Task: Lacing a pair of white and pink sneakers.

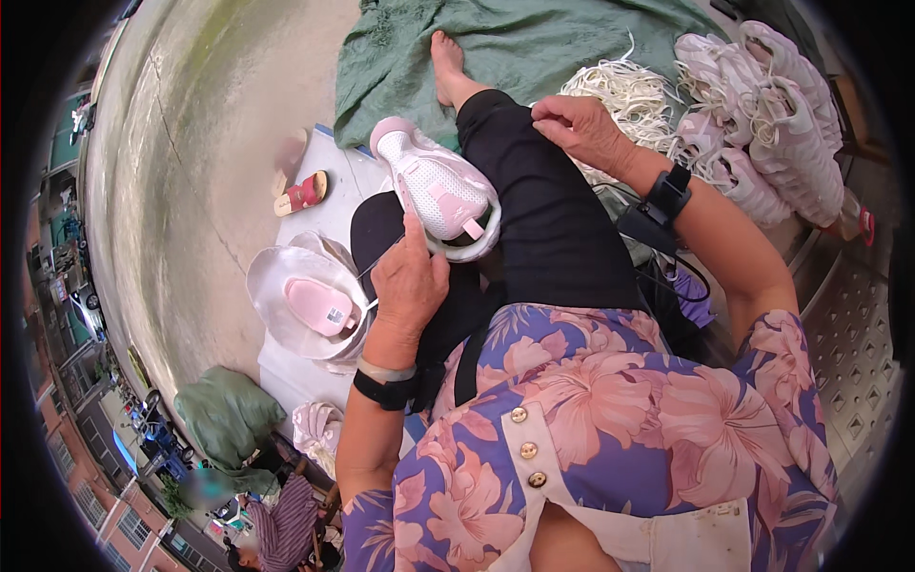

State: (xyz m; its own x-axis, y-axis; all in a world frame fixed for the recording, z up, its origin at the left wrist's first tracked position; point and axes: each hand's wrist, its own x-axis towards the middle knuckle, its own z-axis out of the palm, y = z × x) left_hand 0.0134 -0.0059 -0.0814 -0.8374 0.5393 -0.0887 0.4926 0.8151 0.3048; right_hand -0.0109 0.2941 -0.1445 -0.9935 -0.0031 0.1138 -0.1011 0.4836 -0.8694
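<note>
A white and pink sneaker (443,191) rests on my lap against the left side of my right thigh, its pink heel or toe end pointing away. My left hand (410,281) is closed at its near left edge, index finger stretched along its side. A thin dark rod (379,259) sticks out beside that hand; whether the fingers grip it too is unclear. My right hand (583,129) hovers by my right knee, thumb and fingertips pinched together, near a heap of white shoelaces (624,100). What lies in the pinch is too small to make out.
Several white and pink sneakers (762,124) are piled at the far right. A white bag (272,272) holding pink insoles (319,303) stands at left. A red sandal (303,194) lies beyond it. Green cloth (534,43) covers the ground ahead. Another person (286,524) sits at lower left.
</note>
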